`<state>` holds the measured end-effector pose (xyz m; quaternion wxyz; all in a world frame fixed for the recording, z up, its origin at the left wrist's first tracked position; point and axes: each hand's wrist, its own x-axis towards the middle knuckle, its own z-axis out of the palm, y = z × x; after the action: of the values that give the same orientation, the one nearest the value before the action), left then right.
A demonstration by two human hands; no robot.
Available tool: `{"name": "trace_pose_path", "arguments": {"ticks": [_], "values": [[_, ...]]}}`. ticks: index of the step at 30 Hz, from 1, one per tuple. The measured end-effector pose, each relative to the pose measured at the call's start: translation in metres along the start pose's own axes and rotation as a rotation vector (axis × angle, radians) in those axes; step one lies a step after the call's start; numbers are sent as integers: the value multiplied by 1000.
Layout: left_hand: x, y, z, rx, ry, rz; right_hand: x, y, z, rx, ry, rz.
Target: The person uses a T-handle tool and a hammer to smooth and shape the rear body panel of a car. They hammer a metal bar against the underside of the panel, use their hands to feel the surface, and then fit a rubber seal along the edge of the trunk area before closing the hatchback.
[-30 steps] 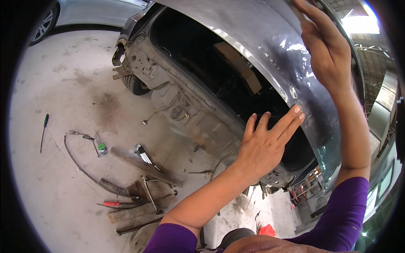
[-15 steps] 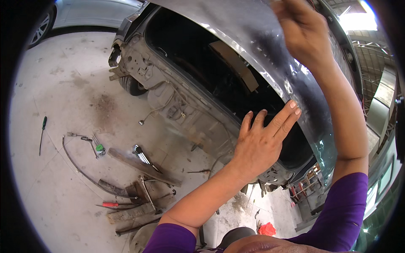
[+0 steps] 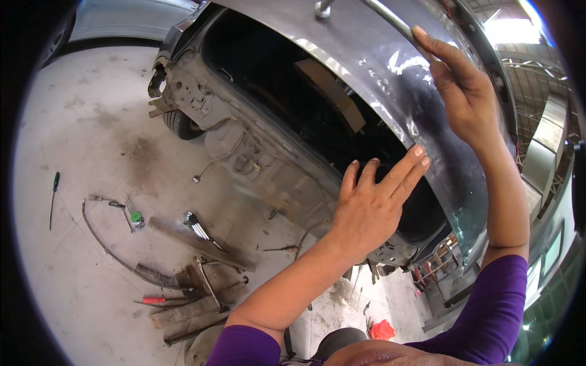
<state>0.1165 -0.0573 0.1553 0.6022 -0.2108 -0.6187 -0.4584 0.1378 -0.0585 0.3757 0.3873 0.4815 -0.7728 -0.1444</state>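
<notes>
My right hand (image 3: 470,91) is closed round the handle of a hammer (image 3: 390,19). Its small round metal head lies to the left of the hand, over the dark grey car panel (image 3: 390,55). I cannot tell whether the head touches the panel. Small shiny dents and scuffs mark the panel, most of them along its lower edge. My left hand (image 3: 369,213) is open, fingers spread, with the index and middle fingertips at that lower edge. Behind it gapes the dark opening of the car's rear body (image 3: 268,79).
On the floor to the left lie a green-handled screwdriver (image 3: 55,183), a red-handled tool (image 3: 154,299), a set of hex keys (image 3: 198,227), wooden blocks (image 3: 189,312) and a long plank (image 3: 198,242). A silver car (image 3: 122,21) stands behind. A red cloth-like bundle (image 3: 381,330) lies at bottom.
My right hand has come down and to the right, and the hammer now shows over the panel. The left hand keeps its place at the edge. The whole view has shifted slightly.
</notes>
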Motion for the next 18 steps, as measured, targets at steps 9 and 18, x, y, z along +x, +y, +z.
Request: {"name": "trace_pose_path", "arguments": {"ticks": [9,18], "values": [[1,0,-2,-19,-9,9,-48,-4,-21,11,-12,5],[3,1,0,21,-13,13,-62,-2,-16,23,-36,17]]}}
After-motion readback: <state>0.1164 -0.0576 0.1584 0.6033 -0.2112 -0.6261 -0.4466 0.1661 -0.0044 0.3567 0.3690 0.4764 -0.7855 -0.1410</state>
